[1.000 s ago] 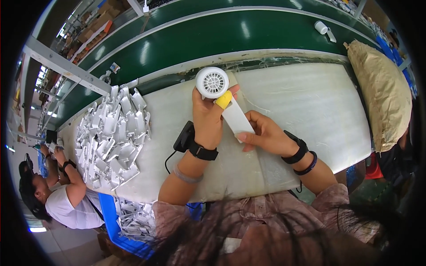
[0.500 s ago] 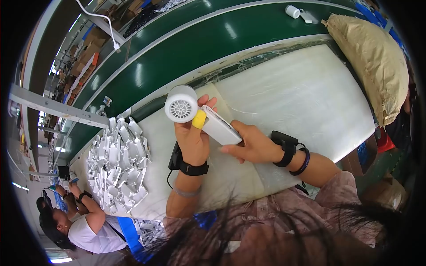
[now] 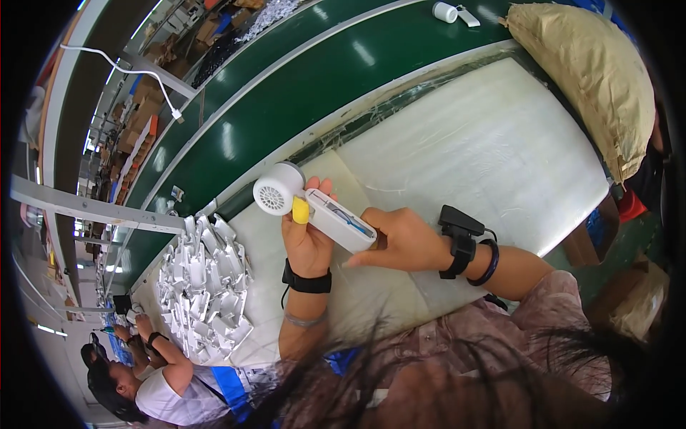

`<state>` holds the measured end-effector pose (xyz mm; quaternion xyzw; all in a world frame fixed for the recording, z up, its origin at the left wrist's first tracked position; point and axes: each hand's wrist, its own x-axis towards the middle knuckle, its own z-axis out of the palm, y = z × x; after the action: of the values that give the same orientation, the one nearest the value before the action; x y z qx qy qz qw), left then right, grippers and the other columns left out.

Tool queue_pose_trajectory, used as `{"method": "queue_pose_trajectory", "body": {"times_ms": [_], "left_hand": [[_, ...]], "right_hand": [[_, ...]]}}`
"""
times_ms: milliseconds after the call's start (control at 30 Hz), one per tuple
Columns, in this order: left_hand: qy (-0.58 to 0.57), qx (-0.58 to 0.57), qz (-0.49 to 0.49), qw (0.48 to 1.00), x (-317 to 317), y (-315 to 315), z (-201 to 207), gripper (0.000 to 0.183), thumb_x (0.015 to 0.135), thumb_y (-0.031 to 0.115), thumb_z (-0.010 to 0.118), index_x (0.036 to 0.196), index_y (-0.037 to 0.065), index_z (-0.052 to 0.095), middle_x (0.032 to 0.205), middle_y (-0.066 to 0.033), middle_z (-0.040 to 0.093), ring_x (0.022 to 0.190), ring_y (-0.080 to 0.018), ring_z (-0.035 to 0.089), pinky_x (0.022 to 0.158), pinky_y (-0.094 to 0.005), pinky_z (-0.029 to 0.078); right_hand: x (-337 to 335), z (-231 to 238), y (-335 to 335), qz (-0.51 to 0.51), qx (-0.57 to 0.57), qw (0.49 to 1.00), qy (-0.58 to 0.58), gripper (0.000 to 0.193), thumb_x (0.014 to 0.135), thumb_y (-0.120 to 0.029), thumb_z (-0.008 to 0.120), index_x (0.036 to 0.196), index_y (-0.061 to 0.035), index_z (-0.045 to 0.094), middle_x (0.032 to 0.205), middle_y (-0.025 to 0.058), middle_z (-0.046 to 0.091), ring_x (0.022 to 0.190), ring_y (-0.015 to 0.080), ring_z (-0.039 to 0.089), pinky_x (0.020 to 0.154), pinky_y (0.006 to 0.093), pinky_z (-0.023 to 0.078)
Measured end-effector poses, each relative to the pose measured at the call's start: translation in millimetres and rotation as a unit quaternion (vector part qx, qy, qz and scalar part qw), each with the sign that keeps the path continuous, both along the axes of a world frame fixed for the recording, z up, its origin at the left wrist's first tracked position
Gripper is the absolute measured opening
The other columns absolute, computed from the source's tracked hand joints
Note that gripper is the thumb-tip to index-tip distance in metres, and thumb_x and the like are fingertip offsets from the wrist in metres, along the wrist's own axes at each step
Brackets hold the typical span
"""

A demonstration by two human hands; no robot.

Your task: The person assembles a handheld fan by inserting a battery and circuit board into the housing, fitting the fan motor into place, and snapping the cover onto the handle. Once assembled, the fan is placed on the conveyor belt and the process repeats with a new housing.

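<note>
A white handheld fan [image 3: 330, 223] with a round grilled head is between my hands, above the work surface. Its handle's long side faces up uncovered, showing a hollow with blue and dark parts inside. My left hand [image 3: 309, 249] is wrapped round the neck, thumb over the front with a yellow wrap [image 3: 300, 210] on it, fingertips behind. My right hand [image 3: 406, 240] pinches the handle's lower end between thumb and fingers. To the left lies a heap of white plastic shell pieces [image 3: 204, 286].
A green conveyor belt [image 3: 300, 93] runs along the far side, carrying another white fan [image 3: 445, 12]. A tan sack [image 3: 579, 79] stands at the far right. A white cable [image 3: 153, 73] hangs at the upper left. Another person [image 3: 168, 390] works at the lower left.
The fan has turned, so the handle's hollow and the blue part inside now show. Both hands keep their hold, and the fan sits slightly lower in the picture.
</note>
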<state>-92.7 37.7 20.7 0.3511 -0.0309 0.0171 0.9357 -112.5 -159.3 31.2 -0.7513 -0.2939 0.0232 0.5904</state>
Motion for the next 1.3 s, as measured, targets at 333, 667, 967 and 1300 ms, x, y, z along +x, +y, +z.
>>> {"method": "queue_pose_trajectory", "body": {"times_ms": [333,667,967,1300], "left_hand": [[0.027,-0.018,-0.01,0.999,3,1,-11,0.043,0.093,0.014,0.059,0.133,0.004,0.044,0.129,-0.0186,0.054,0.121,-0.0353,0.053,0.1,-0.0477,0.048],[0.077,0.007,-0.005,0.997,4,-8,-10,0.042,0.095,0.017,0.058,0.132,0.003,0.044,0.128,-0.0159,0.055,0.118,-0.0303,0.055,0.097,-0.0425,0.05],[0.107,0.017,-0.004,0.994,6,-3,-12,0.04,0.095,0.017,0.058,0.131,0.005,0.045,0.126,-0.0146,0.056,0.117,-0.0297,0.056,0.096,-0.0409,0.05],[0.043,0.115,-0.017,0.992,-5,-15,4,0.043,0.092,0.011,0.061,0.131,0.004,0.045,0.124,-0.0175,0.057,0.112,-0.0335,0.059,0.09,-0.0452,0.053]], "right_hand": [[1,-3,-1,-0.019,-0.07,0.997,-0.035,0.046,0.075,-0.049,0.076,0.082,-0.0051,0.065,0.061,0.0104,0.059,0.054,0.0289,0.061,0.052,0.0339,0.046],[-1,-3,3,-0.036,0.009,0.999,0.024,0.041,0.077,-0.041,0.073,0.079,-0.0004,0.066,0.065,0.0143,0.065,0.057,0.031,0.065,0.056,0.0356,0.052],[1,3,1,-0.005,-0.023,0.998,0.065,0.05,0.08,-0.046,0.071,0.079,0.0032,0.064,0.065,0.0171,0.064,0.059,0.032,0.065,0.057,0.0361,0.051],[5,-5,0,0.0,-0.039,0.999,0.03,0.052,0.087,-0.049,0.063,0.086,0.0011,0.051,0.064,0.0204,0.058,0.059,0.0384,0.061,0.054,0.0427,0.047]]}}
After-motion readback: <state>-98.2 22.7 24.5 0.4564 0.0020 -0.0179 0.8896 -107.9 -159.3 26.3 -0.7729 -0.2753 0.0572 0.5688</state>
